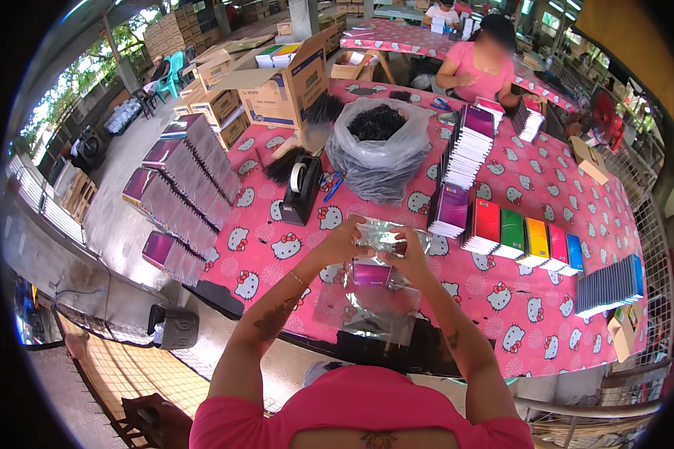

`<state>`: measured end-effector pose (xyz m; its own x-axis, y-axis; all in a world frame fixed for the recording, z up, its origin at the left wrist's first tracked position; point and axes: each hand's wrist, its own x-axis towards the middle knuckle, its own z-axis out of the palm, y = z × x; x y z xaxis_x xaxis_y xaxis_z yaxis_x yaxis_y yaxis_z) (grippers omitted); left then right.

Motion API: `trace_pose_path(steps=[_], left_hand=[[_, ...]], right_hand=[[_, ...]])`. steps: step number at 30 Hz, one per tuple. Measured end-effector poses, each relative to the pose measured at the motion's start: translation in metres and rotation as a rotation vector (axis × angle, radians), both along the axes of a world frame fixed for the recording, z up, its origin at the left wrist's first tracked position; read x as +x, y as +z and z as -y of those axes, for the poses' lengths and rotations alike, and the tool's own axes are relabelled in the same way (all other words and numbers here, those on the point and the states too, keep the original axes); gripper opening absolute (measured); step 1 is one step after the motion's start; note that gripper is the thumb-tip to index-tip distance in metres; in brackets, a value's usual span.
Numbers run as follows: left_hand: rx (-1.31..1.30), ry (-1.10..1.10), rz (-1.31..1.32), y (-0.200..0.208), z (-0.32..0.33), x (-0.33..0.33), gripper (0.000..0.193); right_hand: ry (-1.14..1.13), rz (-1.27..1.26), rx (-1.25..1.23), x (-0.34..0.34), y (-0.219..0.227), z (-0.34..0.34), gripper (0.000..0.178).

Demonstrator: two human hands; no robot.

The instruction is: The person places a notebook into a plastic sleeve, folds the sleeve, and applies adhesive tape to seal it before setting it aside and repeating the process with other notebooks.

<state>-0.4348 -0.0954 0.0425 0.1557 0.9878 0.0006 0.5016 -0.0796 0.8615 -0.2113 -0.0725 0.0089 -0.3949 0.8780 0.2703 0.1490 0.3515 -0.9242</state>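
Both my hands are at the middle of the table's near side, over a purple notebook inside a clear plastic sleeve. My left hand pinches the sleeve's far left part. On the right side, my right hand has its fingers curled on the same plastic. Another sheet of clear plastic lies nearer to me, along the table's front edge. Just beyond my left hand stand a black tape dispenser and blue-handled scissors.
Stacks of plastic-wrapped notebooks stand left. A translucent bag of black coils sits ahead, near an open carton. Notebooks in several colours line the right. A person in pink works across the patterned table.
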Motion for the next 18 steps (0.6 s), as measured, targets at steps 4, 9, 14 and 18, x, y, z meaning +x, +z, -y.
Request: trace_pose_path(steps=[4, 9, 14, 18], left_hand=[[0.535, 0.735, -0.273, -0.035, -0.028, -0.082, 0.054], [-0.167, 0.762, 0.299, -0.062, -0.039, -0.186, 0.026], [-0.028, 0.712, 0.816, -0.096, -0.013, -0.162, 0.013], [0.258, 0.842, -0.632, -0.074, 0.0, -0.19, 0.01]], right_hand=[[-0.059, 0.005, -0.223, -0.001, 0.001, 0.004, 0.054], [-0.062, -0.03, -0.238, -0.011, -0.013, 0.008, 0.049], [-0.114, -0.058, -0.218, -0.004, -0.006, 0.008, 0.049], [-0.101, 0.032, -0.124, -0.014, -0.013, 0.008, 0.048]])
